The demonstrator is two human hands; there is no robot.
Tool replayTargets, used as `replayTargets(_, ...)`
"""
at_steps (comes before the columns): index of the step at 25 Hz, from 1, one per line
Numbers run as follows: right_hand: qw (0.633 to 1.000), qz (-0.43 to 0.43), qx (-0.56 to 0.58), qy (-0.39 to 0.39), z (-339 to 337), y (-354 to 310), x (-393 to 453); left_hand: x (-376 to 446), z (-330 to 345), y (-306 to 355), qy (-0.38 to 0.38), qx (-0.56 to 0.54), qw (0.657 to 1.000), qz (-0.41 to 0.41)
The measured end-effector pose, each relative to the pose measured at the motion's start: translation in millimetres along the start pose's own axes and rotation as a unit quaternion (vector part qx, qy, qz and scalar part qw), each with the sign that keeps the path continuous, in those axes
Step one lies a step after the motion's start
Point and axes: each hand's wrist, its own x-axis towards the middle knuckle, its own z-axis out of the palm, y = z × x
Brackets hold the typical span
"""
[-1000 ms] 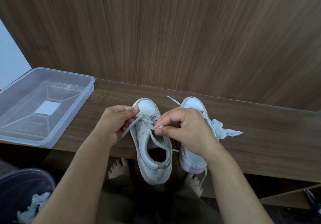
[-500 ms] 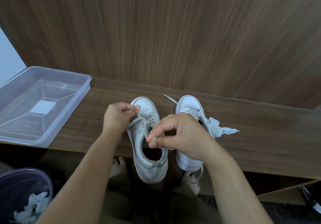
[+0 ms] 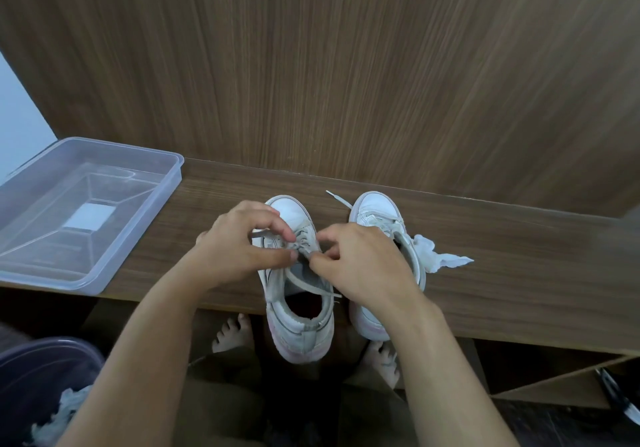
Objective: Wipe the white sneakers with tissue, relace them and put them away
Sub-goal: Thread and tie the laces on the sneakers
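Left sneaker (image 3: 298, 283) and right sneaker (image 3: 381, 224) side by side on shelf (image 3: 519, 273), heels overhanging the edge. Lace (image 3: 313, 282) pinched at the eyelets between left hand (image 3: 239, 249) and right hand (image 3: 363, 263). Judged limp, light, slippery; best gripped near its stiff tip.

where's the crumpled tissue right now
In the head view the tissue lies on the wooden shelf, right of centre, against the outer side of the right sneaker.

Right sneaker (image 3: 375, 209) half behind right hand (image 3: 367, 266)
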Motion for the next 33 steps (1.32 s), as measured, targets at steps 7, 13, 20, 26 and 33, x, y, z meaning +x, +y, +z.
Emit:
replayTargets(7, 0.996, -0.032, -0.072, 0.032, 22.1, -20.4, -8.4, -4.9, -5.2, -6.2, 0.025, -0.074, 0.994, -0.077)
replayTargets(13, 0.995, -0.071, -0.025, 0.067, 43.4, -33.9, -2.0, -6.2, -13.0, -23.8, 0.171, -0.065, 0.96, -0.211)
replayTargets(20, 0.964, 0.181, 0.044, 0.19, -38.4, 36.8, -1.6, -10.1, 0.7, 50.0, 0.291, -0.096, 0.949, 0.077)
replayTargets(26, 0.969, 0.231, 0.069, -0.057, -42.2, 75.5, -9.4, 5.0, 96.0, 57.8, -0.025, -0.099, 0.995, -0.016)
replayTargets(33, 0.961, 0.247, 0.123, -0.021, -43.9, 69.9, -9.0, 2.5, 89.4, 54.8, -0.067, -0.119, 0.986, -0.093)
